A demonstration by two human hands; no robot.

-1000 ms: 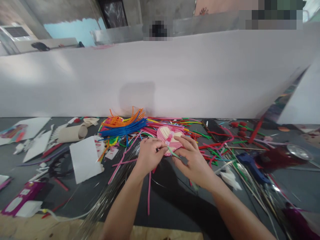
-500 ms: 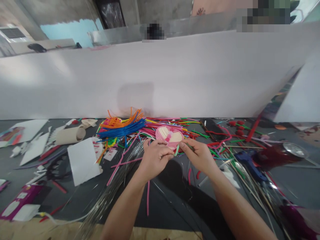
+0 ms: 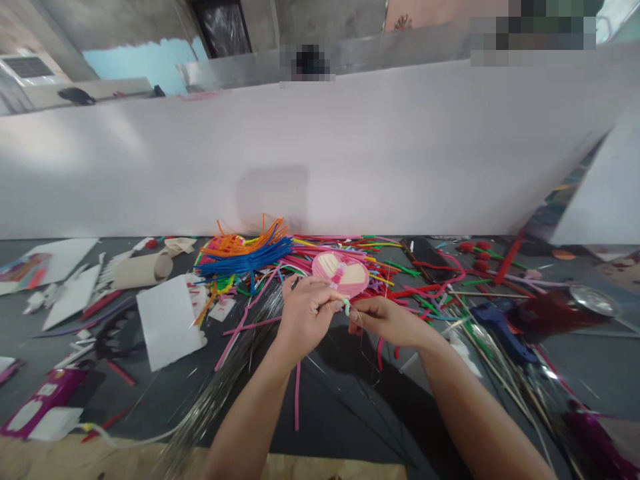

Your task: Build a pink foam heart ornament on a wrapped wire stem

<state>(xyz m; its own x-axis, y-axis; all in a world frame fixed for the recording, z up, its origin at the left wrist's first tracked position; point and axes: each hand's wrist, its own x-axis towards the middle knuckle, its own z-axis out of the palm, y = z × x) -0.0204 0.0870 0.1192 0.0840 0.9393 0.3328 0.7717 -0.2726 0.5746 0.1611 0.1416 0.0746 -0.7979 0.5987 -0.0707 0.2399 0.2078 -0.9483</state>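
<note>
Left hand (image 3: 306,317): thumb and fingertips pinched together on a short pale green strip (image 3: 346,307), close under the lower edge of a pink heart-shaped craft piece (image 3: 340,273). Right hand (image 3: 385,321): palm down, fingers loosely curled, just beside the green strip; any grip on it too hidden to tell. Heart: cream striped centre, just beyond both hands, over a heap of mixed pipe cleaners (image 3: 330,243); whether resting or held up, unclear. Work in hand: green strip pinched at the heart's lower edge.

Far left of the hands: blue pipe-cleaner bundle (image 3: 245,261), orange bundle (image 3: 240,243) above it. Near left: silver tinsel strands (image 3: 235,353), one pink pipe cleaner (image 3: 297,393). Further left: white card sheet (image 3: 167,322), kraft paper roll (image 3: 143,270). Right: red pompoms on stems (image 3: 473,257), blue glue gun (image 3: 500,330), probably. All on a dark grey tabletop (image 3: 125,407), white partition board (image 3: 320,160) along the far edge.
</note>
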